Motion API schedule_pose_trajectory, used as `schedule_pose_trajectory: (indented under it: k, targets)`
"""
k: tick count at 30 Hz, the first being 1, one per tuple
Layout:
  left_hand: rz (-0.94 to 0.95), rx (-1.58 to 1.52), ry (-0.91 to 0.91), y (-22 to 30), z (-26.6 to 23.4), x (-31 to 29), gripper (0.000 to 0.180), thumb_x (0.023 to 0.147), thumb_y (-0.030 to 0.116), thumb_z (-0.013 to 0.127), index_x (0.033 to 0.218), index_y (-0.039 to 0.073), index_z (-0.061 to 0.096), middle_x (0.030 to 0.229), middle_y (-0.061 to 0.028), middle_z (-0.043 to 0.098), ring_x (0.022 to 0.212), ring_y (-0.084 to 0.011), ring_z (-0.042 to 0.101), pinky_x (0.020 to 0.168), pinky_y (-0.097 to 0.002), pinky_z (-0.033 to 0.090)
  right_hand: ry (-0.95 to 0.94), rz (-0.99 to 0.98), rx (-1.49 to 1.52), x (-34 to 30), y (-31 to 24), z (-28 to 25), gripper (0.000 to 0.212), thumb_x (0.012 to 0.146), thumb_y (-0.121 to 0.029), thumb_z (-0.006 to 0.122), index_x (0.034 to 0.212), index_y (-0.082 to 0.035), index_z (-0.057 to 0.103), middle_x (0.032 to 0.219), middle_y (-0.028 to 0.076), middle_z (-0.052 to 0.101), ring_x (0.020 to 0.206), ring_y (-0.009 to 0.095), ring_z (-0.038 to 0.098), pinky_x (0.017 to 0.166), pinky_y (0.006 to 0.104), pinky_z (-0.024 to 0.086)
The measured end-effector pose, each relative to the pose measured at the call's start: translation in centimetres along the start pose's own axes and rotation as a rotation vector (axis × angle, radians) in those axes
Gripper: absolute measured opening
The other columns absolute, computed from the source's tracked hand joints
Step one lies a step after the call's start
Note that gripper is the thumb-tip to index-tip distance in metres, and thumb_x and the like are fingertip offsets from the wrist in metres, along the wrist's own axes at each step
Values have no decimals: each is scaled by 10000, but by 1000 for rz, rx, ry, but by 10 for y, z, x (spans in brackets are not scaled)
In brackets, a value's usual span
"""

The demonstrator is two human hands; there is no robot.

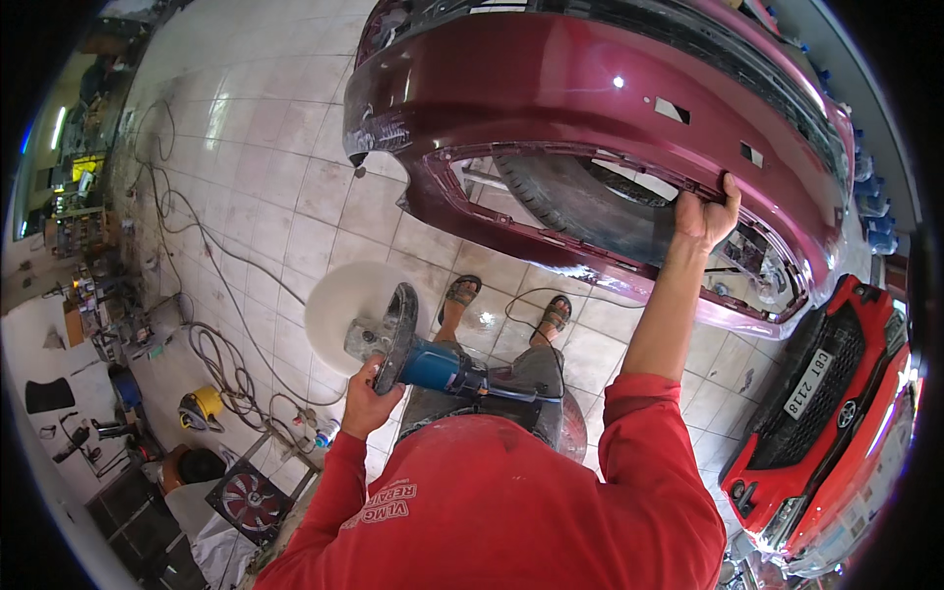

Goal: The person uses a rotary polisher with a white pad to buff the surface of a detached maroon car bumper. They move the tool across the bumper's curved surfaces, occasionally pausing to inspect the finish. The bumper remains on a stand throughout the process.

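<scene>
My left hand (pixel 370 401) is wrapped round the front handle of a blue power polisher (pixel 433 368), held at my waist. Its wide white round pad (pixel 330 317) faces away from me, apart from any panel. A glossy maroon car bumper (pixel 511 84) stretches across the top of the view. My right hand (pixel 706 218) grips the edge of the bumper's long opening, thumb up on the painted face and fingers partly hidden behind the rim. Through that opening a black tyre (pixel 580 202) shows below.
A red car front (pixel 826 413) stands close on the right. Cables (pixel 231 364) coil over the tiled floor (pixel 265 147) at left, near a yellow tool (pixel 202 406) and a square fan (pixel 251 500). Blue-capped bottles (pixel 873 202) line the right wall. My sandalled feet (pixel 462 289) are below.
</scene>
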State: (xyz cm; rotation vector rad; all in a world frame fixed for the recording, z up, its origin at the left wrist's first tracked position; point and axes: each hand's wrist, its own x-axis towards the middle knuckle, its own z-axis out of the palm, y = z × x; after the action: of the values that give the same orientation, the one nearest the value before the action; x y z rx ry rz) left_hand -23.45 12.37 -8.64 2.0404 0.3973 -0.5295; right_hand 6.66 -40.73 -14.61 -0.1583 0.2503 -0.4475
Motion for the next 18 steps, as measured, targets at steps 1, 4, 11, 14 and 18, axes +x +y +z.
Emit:
schedule_pose_trajectory:
  k: [1, 4, 11, 14, 18]
  targets:
    - [5, -8, 10, 0, 2, -1, 377, 837, 42, 784, 1181, 16, 632, 923, -71, 715, 827, -97, 638, 766, -282, 530, -6, 4, 0, 3, -2, -3, 419, 864, 24, 656, 1283, 13, 673, 1345, 179, 701, 1303, 357, 634, 1215, 575, 437]
    - [8, -44, 32, 2, 7, -4, 364, 838, 38, 779, 1170, 18, 632, 939, -61, 712, 838, -102, 638, 766, -282, 527, 58, -24, 25, 4, 13, -23, 485, 817, 16, 651, 1300, -12, 680, 1347, 166, 702, 1311, 366, 626, 1219, 576, 430]
    - [-102, -92, -8, 4, 11, -16, 439, 833, 45, 789, 1238, -15, 629, 1028, -25, 652, 908, -109, 612, 838, -262, 505, 223, 18, 41, 13, 27, -49, 459, 831, 28, 620, 1285, -2, 683, 1351, 169, 698, 1323, 365, 620, 1222, 590, 422]
    - [22, -74, 59, 2, 13, -15, 401, 835, 57, 792, 1203, -2, 643, 980, -15, 651, 866, -106, 607, 802, -264, 505, 182, 20, 53, 36, 26, -60, 379, 850, 79, 627, 1212, 0, 701, 1261, 144, 735, 1222, 338, 682, 1152, 537, 515]
    - [-77, -22, 9, 2, 8, -17, 372, 834, 43, 793, 1170, -10, 643, 996, -45, 665, 904, -123, 608, 833, -279, 512, 169, 52, 38, 32, 33, -59, 321, 840, 126, 649, 1128, -2, 709, 1163, 134, 749, 1157, 311, 712, 1102, 491, 572]
